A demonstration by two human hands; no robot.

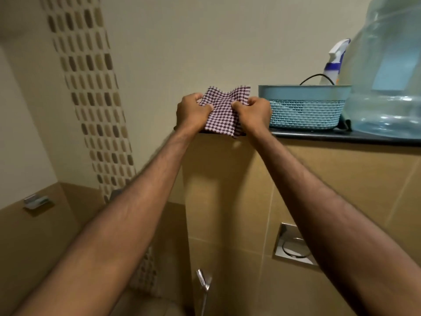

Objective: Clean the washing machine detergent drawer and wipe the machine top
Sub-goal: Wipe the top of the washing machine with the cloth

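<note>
Both arms stretched forward and up to a dark stone ledge topping a tan tiled wall. Left hand with fingers curled, pinching the left edge of a small purple-and-white checked cloth; right hand likewise curled, pinching the cloth's right edge. Cloth held between the two hands at the ledge's left end, upper corners standing up, lower part draped over the front lip. Just beside the right hand, on the ledge, a light blue perforated plastic basket. Behind the basket, a white spray bottle with a blue collar. To the right, touching or nearly touching the basket, a large translucent blue water jug. Low on the wall, a chrome flush plate.
</note>
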